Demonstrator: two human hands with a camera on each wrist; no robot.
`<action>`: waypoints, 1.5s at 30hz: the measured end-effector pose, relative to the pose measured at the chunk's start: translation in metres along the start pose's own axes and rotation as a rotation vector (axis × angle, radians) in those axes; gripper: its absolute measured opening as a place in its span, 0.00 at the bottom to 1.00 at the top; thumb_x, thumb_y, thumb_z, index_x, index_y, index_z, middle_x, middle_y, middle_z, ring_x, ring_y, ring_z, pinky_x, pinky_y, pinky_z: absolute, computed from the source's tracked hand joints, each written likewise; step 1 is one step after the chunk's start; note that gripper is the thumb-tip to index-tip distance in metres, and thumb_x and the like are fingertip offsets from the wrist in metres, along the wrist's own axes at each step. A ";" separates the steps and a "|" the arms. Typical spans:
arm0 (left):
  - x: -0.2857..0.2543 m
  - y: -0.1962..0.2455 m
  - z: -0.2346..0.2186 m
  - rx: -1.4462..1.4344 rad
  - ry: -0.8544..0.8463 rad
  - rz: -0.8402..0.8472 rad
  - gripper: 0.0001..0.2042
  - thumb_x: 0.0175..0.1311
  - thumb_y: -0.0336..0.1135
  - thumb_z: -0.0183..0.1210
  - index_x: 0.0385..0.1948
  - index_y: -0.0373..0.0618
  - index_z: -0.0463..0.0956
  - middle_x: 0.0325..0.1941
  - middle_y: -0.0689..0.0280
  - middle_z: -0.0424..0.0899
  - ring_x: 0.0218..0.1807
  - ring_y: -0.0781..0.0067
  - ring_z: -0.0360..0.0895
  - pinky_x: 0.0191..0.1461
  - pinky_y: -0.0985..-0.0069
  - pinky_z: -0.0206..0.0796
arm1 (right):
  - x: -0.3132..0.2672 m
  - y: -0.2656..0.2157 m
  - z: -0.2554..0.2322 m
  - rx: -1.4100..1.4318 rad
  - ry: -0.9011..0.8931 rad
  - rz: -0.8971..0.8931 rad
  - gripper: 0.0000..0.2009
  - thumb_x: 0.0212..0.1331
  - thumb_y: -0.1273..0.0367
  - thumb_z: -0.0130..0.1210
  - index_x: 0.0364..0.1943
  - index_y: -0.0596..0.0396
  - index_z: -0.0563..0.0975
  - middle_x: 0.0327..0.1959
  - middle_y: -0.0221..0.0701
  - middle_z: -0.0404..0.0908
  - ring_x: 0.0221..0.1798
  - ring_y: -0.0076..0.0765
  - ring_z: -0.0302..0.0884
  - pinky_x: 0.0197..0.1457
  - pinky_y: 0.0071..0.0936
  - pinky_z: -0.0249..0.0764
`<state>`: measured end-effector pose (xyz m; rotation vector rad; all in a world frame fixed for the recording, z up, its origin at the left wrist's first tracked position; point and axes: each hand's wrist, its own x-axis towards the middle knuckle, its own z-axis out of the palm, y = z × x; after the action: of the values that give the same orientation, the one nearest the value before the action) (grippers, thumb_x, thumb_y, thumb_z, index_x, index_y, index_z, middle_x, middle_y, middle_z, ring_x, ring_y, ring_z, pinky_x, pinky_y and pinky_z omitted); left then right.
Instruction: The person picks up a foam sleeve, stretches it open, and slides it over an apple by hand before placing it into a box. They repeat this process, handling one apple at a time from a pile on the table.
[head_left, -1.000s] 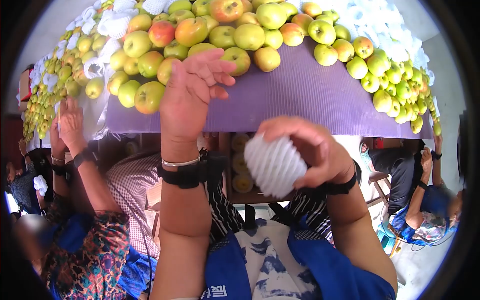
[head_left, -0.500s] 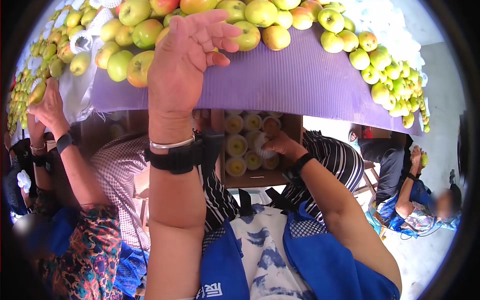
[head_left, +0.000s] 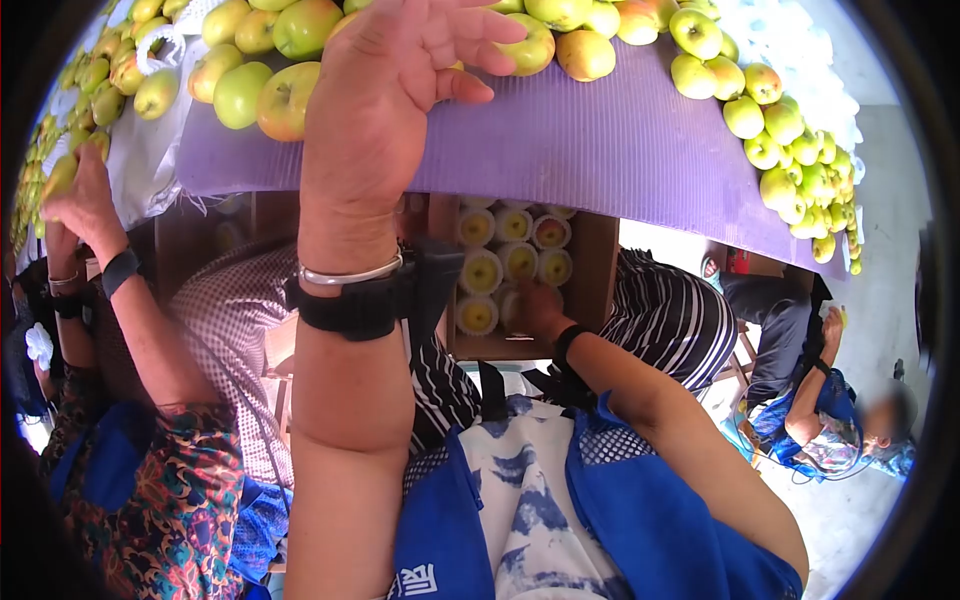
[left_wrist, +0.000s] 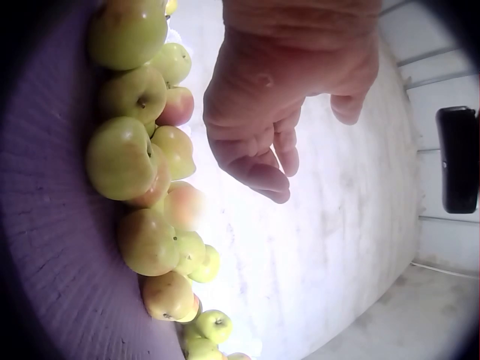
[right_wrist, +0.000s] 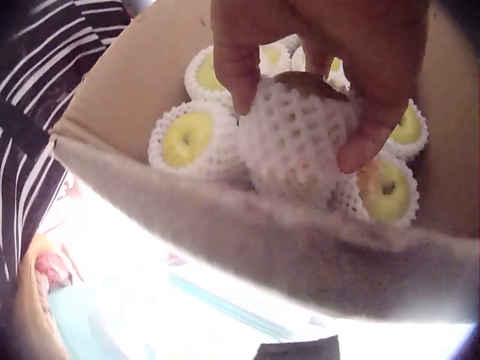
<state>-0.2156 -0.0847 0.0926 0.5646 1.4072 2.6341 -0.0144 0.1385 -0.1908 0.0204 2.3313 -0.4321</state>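
Note:
My right hand (head_left: 540,308) is down inside a cardboard box (head_left: 598,275) below the table edge. In the right wrist view its thumb and fingers grip the sides of an apple in a white foam net (right_wrist: 296,139), just behind the box's near wall (right_wrist: 225,217). Other netted apples (right_wrist: 189,139) sit around it, their yellow-green ends facing up. My left hand (head_left: 375,110) is raised over the purple table cover (head_left: 560,150), palm turned up, fingers loosely bent and holding nothing. Bare apples (left_wrist: 124,157) lie beside it in the left wrist view.
Loose green and reddish apples (head_left: 585,55) are heaped along the table's far side. White foam nets (head_left: 790,50) lie piled at the back right. On the left another person's hand (head_left: 85,200) holds an apple; a further person (head_left: 815,400) sits at the right.
My right hand has carried the netted apple from above my lap down into the box, then towards its near side. My left hand stays raised over the table, and the head view has shifted.

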 end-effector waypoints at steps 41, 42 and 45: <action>0.001 -0.004 0.022 0.203 0.215 -0.086 0.14 0.64 0.42 0.48 0.40 0.40 0.75 0.32 0.65 0.80 0.31 0.80 0.73 0.34 0.83 0.64 | -0.024 -0.068 -0.100 -0.224 -0.254 -0.345 0.22 0.43 0.63 0.59 0.44 0.57 0.74 0.39 0.46 0.78 0.41 0.50 0.76 0.45 0.36 0.72; 0.001 -0.004 0.022 0.201 0.197 -0.061 0.14 0.64 0.42 0.48 0.40 0.40 0.75 0.32 0.65 0.80 0.31 0.80 0.73 0.34 0.83 0.64 | -0.034 -0.081 -0.120 -0.324 -0.340 -0.422 0.19 0.44 0.67 0.57 0.43 0.58 0.74 0.37 0.46 0.78 0.41 0.50 0.76 0.42 0.37 0.73; 0.001 -0.010 0.016 0.270 0.222 -0.105 0.18 0.67 0.44 0.42 0.41 0.37 0.73 0.34 0.61 0.80 0.32 0.75 0.75 0.34 0.81 0.66 | -0.086 -0.099 -0.192 0.111 -0.214 -0.577 0.14 0.46 0.66 0.58 0.38 0.57 0.76 0.34 0.43 0.78 0.38 0.48 0.77 0.39 0.36 0.73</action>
<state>-0.2108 -0.0661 0.0931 0.2164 1.8188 2.5039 -0.0976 0.1152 0.0243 -0.6262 2.0704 -0.8018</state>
